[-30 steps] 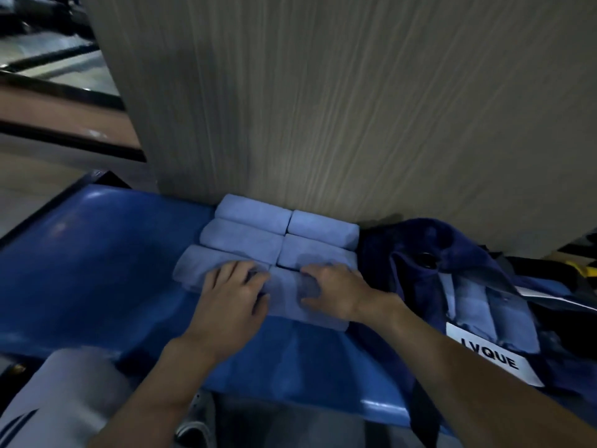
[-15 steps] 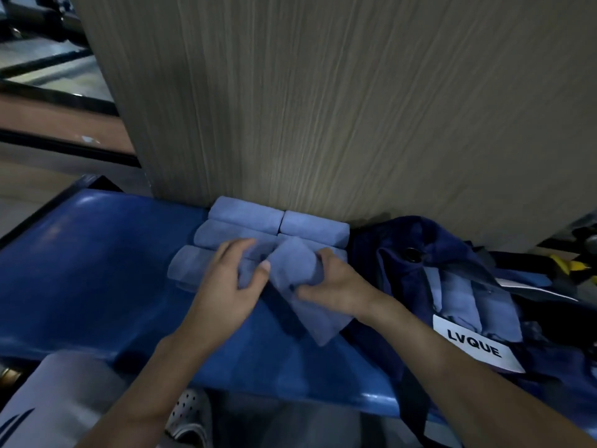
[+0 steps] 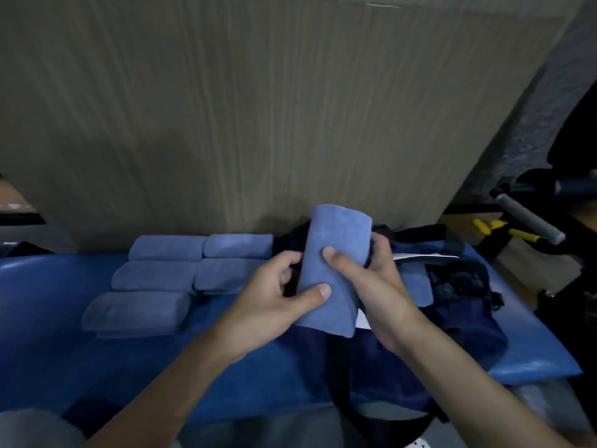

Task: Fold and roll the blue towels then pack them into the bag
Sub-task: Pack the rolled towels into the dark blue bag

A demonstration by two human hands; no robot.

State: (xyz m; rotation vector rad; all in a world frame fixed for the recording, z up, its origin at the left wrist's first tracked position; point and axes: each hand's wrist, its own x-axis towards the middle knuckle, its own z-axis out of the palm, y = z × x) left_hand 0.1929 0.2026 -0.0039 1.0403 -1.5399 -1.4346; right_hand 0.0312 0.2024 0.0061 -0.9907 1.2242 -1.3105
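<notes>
Five rolled towels [image 3: 181, 273] lie flat on the blue padded surface [image 3: 48, 302], left of centre: one alone at the front, then two rows of two behind it, the back row against the wood-grain panel [image 3: 258, 108]. Rolls in each row touch end to end. Left hand [image 3: 277, 305] grips the held towel roll [image 3: 336, 253] near its lower end, thumb across the front, fingers behind. The roll is off the surface, roughly upright, tilted slightly, and sits above the bag's near-left edge. Right hand [image 3: 371, 286] grips it mid-length, thumb on the front, fingers wrapped round the right side. Dark navy bag [image 3: 462, 318] lies on the surface just right of the hands, mouth open, black strap [image 3: 342, 383] hanging off the near edge. Contents too dark to tell. Far right, off the surface: yellow-handled tools [image 3: 487, 225] and a grey cylinder [image 3: 529, 218].
</notes>
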